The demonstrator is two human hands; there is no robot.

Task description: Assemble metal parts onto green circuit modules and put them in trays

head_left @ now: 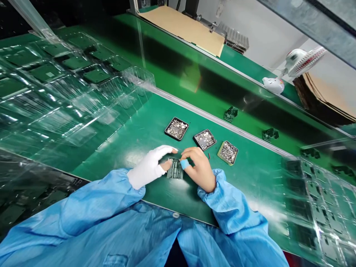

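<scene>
A small dark green slotted plastic part (175, 170) lies on the green table mat in front of me, between my hands. My left hand (150, 165), in a white glove with bare fingertips, has its thumb against the part's upper left edge and its index finger curved over the far side. From the other side my right hand (198, 167) bends its fingers towards the part's upper right corner, with a blue wrap (184, 164) on the thumb. Its fingertips are close together, and anything tiny between them is too small to make out.
Beyond my hands sit three small trays of metal bits: a left one (176, 128), a middle one (205, 139) and a right one (228, 152). Clear plastic trays (69, 96) are stacked at left, more trays (322, 207) at right. A white fan (296, 65) stands behind.
</scene>
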